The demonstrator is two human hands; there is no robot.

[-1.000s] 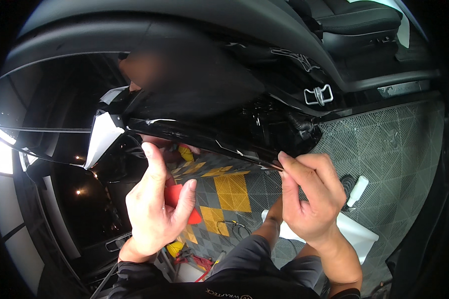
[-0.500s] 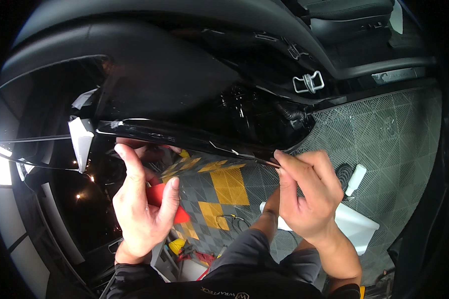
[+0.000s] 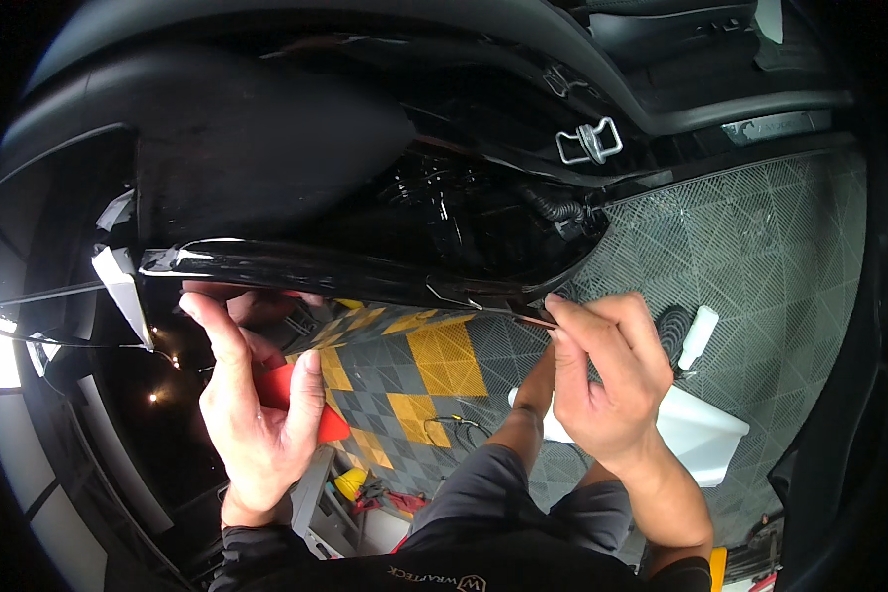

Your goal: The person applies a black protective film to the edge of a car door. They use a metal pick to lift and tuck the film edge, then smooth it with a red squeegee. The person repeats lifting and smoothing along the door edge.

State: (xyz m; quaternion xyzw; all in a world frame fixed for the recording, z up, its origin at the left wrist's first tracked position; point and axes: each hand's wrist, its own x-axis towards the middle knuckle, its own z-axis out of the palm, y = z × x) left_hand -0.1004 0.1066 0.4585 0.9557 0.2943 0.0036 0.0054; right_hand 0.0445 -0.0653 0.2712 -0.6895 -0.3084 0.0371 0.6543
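A black glossy car panel [image 3: 335, 268], part of an opened door or similar, runs across the view. Against its lower edge rests the raised index finger of my left hand [image 3: 252, 414]; the other fingers hold a flat red card [image 3: 333, 426], like a squeegee, behind the thumb. My right hand [image 3: 612, 380] is closed, thumb and index finger pinching a thin, coppery strip-like thing [image 3: 536, 321] at the panel's right end. Its kind is too small to make out. Pieces of white-silver film or tape [image 3: 120, 281] stick up at the panel's left.
A metal latch loop [image 3: 590, 141] sits on the black bodywork, with a corrugated cable sleeve [image 3: 553, 205] below it. On the tiled floor [image 3: 730, 257] lie a white bottle [image 3: 699, 337] and a white sheet [image 3: 701, 434]. A cart [image 3: 340, 518] with a yellow item stands lower left.
The panel and the film pieces have shifted left in view, and my left hand has moved left with them. My right hand keeps its pinch at nearly the same place.
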